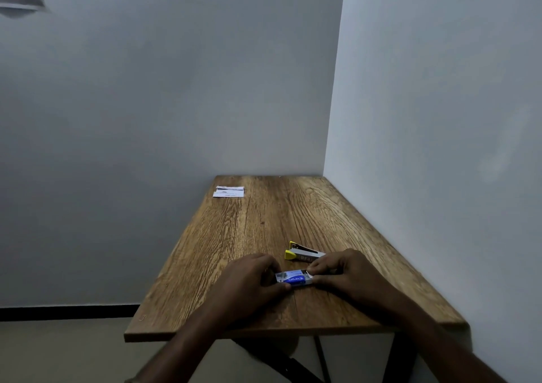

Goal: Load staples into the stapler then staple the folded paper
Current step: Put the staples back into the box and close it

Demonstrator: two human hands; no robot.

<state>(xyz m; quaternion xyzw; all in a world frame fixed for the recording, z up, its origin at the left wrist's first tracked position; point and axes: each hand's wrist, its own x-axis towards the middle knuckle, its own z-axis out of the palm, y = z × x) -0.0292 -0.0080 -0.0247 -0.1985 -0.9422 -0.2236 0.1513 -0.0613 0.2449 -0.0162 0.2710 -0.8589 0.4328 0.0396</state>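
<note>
Staple box [294,279], a small blue-and-white carton, lies flat on the wooden surface [264,221] in the lower centre of the frame, gripped at both ends. Left hand [249,277]: fingers curled closed around the box's left end, thumb along its near edge. Right hand [340,271]: fingers closed in a pinch on the box's right end, where a dark opening shows at the corner; whether an inner tray is being drawn out cannot be told, and the contents of the box are not visible. Both forearms enter from the bottom edge of the frame and rest over the near edge of the surface.

Stapler [303,253], grey with yellow end pieces, lies on the surface just above the box and slightly right of centre, its top arm raised open; it is near the right hand's fingers, but contact cannot be determined. Whether it holds staples cannot be seen.

Folded paper [229,192], white with faint print, lies at the far left corner of the surface, in the middle of the frame, well apart from the hands. Pale walls [176,89] meet in a corner behind the surface.
</note>
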